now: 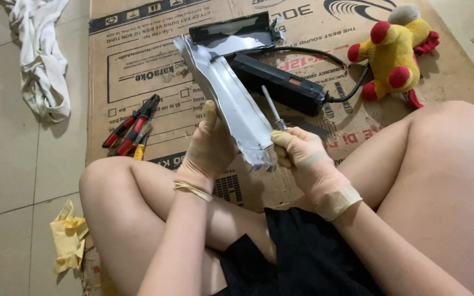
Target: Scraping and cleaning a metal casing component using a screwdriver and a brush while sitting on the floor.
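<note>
I sit cross-legged on a flattened cardboard sheet. My left hand, in a pale latex glove, grips a long bent silver metal panel by its near end, holding it tilted away from me. My right hand, also gloved, is closed around a screwdriver whose metal shaft points up and away, right beside the panel's lower edge. Behind the panel lies a long black device with a black cable looping from it.
Red-and-black handled pliers and tools lie on the cardboard at left. A yellow and red plush toy sits at upper right. A white cloth lies on the tiled floor, and a crumpled yellow rag sits by my left knee.
</note>
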